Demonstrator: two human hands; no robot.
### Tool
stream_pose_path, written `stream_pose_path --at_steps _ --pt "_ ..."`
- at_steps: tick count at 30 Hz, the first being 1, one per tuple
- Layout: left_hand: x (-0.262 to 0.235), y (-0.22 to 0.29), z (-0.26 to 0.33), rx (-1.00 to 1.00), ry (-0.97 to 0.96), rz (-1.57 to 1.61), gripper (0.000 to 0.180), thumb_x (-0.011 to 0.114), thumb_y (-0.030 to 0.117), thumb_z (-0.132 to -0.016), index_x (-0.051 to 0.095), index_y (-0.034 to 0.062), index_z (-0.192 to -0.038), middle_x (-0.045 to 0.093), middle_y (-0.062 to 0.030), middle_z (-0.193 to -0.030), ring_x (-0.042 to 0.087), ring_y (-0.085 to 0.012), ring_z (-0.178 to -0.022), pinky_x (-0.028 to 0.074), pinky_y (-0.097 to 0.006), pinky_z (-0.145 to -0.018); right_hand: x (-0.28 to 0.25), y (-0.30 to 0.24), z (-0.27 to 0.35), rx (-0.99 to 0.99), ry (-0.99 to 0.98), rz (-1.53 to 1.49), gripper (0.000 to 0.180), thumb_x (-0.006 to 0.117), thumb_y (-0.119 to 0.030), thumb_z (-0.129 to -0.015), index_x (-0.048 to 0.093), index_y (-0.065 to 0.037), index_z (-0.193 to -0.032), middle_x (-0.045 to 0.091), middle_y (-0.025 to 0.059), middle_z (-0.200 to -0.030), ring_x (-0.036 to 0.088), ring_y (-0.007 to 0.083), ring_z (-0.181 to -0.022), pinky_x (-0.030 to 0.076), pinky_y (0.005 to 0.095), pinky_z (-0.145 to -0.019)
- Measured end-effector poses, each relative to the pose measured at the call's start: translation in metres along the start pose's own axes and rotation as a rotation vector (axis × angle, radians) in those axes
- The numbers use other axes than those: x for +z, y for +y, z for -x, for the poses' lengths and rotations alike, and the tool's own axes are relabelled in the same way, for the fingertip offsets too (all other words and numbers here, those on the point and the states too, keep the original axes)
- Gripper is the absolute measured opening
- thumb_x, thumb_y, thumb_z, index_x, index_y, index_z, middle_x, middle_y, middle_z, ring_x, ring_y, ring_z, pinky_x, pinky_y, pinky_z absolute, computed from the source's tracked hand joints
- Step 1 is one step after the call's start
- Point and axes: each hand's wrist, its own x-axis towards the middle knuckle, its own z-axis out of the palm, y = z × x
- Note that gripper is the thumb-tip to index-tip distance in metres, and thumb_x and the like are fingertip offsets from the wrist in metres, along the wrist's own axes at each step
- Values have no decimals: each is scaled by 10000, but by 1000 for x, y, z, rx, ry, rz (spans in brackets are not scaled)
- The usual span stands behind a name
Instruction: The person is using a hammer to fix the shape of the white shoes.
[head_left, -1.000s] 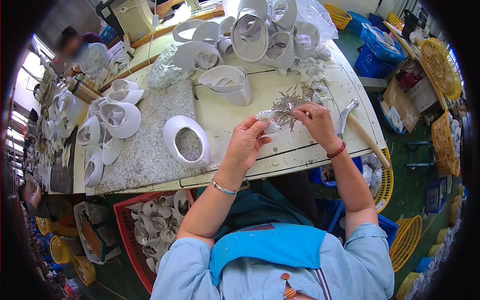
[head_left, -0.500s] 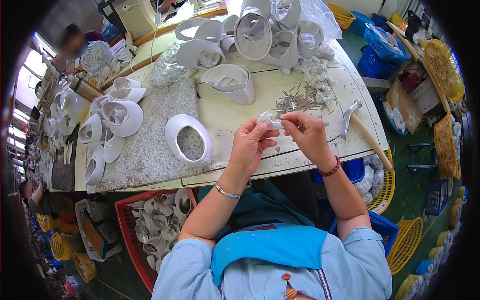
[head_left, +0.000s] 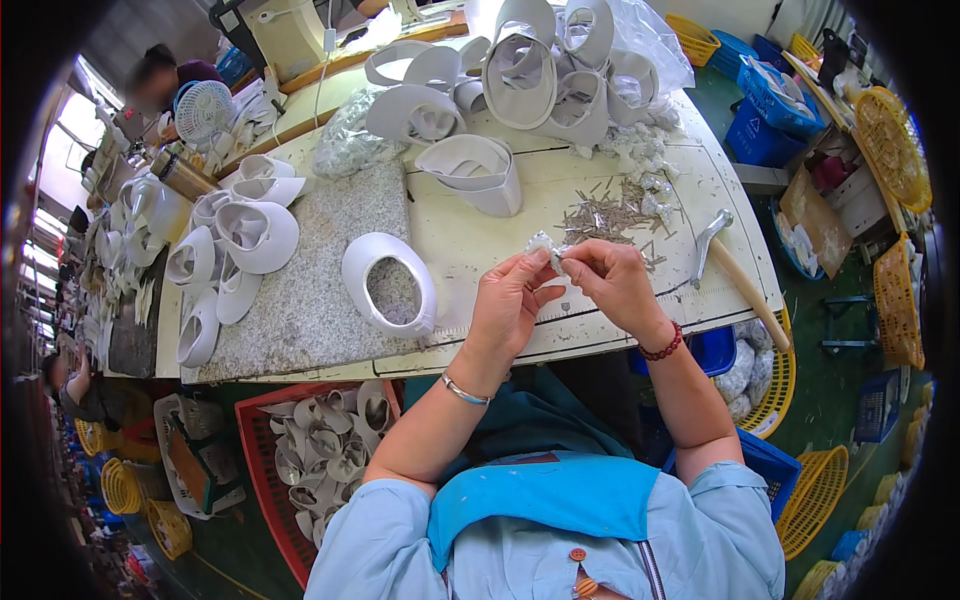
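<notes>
While my left hand [head_left: 518,297] pinches the crinkled translucent plastic wad [head_left: 540,243], my right hand [head_left: 614,284] pinches its right side, and light, steady pressure should serve best.

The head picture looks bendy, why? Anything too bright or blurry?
In the head view, the fisheye lens bends the table and leaves a black rim; glare whitens windows at far left; a co-worker's head is blurred; the left hand and right hand look clear.
</notes>
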Motion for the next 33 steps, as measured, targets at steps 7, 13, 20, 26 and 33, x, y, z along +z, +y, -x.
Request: stream_pose_path --at_steps 7,13,20,26,33 --pt "-2 1 0 -65 -28 103 141 609 138 -947 648 16 -1005 675 -63 -930 672 -154 -853 623 -323 -720 -4 8 -3 45 -65 -97 136 669 -85 -869 690 38 -922 572 -1 -626 450 35 -563 373 227 -503" --pt "-4 2 -1 -53 -42 69 141 606 121 -947 669 19 -1020 684 -66 -948 672 -156 -872 620 -323 -721 -6 4 -4 32 -85 -67 132 669 -82 -865 689 38 -914 556 -5 -610 438 36 -552 367 235 -494" --pt "-1 2 4 17 -28 -44 148 606 130 -951 692 34 -1023 687 -50 -947 664 -149 -873 607 -317 -718 -11 -2 -8 35 -146 -49 110 667 -76 -853 686 31 -869 558 7 -597 442 44 -539 376 239 -493" --pt "5 0 9 75 6 -149 155 610 148 -953 691 44 -1034 680 -40 -928 654 -140 -864 608 -316 -714 -7 0 -5 63 -137 -87 126 671 -89 -865 682 35 -884 586 10 -616 485 45 -533 407 230 -499" --pt "-2 -1 10 -26 18 -14 115 621 156 -952 686 61 -951 649 -13 -829 600 -97 -747 499 -240 -593 0 9 3 172 -111 -320 156 673 -125 -908 676 30 -922 655 26 -702 619 65 -596 501 195 -499"
